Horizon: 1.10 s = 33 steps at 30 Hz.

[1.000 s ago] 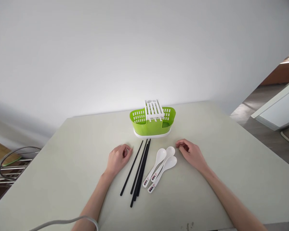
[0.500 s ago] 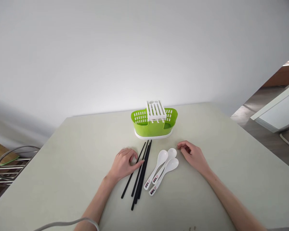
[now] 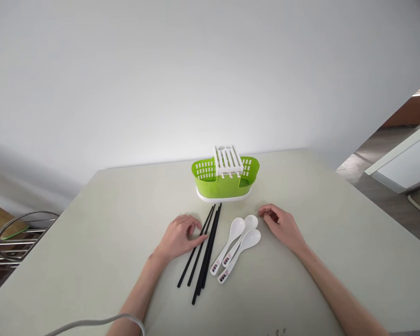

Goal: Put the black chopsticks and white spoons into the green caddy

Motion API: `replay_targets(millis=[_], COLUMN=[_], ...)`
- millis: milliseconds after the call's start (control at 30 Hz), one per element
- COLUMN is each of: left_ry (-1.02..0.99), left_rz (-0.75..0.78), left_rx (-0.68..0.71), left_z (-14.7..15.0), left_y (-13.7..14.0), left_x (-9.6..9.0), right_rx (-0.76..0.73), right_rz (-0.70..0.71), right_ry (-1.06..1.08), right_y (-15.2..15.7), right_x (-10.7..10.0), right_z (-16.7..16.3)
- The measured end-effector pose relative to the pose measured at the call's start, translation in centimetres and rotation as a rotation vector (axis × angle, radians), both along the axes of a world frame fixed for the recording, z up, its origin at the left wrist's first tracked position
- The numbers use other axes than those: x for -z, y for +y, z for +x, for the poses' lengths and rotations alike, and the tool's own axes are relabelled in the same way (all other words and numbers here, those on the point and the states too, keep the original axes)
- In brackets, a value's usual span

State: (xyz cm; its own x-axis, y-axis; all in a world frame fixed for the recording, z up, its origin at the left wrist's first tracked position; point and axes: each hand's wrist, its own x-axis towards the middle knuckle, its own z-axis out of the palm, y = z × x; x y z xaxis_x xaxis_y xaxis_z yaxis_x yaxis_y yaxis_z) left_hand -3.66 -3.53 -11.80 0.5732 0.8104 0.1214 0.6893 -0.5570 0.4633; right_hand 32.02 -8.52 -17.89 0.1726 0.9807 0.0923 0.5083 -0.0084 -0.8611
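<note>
Several black chopsticks (image 3: pixel 206 266) lie loosely fanned on the table, pointing away from me. My left hand (image 3: pixel 182 234) rests over the left ones, palm down. Its thumb stretches across the chopsticks and its index finger is bent; thumb and finger stay apart, gripping nothing. Three white spoons (image 3: pixel 234 228) with printed handles lie together right of the chopsticks, bowls facing away. Beside the spoon bowls, my right hand (image 3: pixel 281 225) rests on the table with loosely curled fingers, a gap between thumb and fingers, and nothing visible inside.
Beyond the hands stands a green basket (image 3: pixel 219 189) with a white slatted rack (image 3: pixel 228 161) across it and a white base. A wall (image 3: pixel 161 93) rises behind the table. A grey cable (image 3: pixel 98 321) crosses my left forearm. A metal rack (image 3: pixel 16 242) is at far left.
One chopstick beneath my left hand has shifted left, closer to the leftmost one. My left thumb has drawn slightly left. My right hand and the spoons stay in place.
</note>
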Motion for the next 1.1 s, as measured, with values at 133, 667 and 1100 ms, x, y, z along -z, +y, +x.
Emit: replay_targets(millis=[133,667,1100], left_ry=[-0.020,-0.061,-0.017], left_rz=[-0.031,-0.106,0.083], left_rx=[0.028,-0.066,-0.128], left_z=[-0.2,-0.3,0.0], left_y=[0.0,-0.1,0.0], left_x=[-0.4,-0.4,1.5], right_rx=[0.002,-0.003,0.002], right_rz=[0.009,0.014,0.009], right_ry=[0.003,-0.006,-0.006], right_y=[0.0,0.1,0.0], right_x=[0.0,0.3,0.2], right_z=[0.0,0.1,0.1])
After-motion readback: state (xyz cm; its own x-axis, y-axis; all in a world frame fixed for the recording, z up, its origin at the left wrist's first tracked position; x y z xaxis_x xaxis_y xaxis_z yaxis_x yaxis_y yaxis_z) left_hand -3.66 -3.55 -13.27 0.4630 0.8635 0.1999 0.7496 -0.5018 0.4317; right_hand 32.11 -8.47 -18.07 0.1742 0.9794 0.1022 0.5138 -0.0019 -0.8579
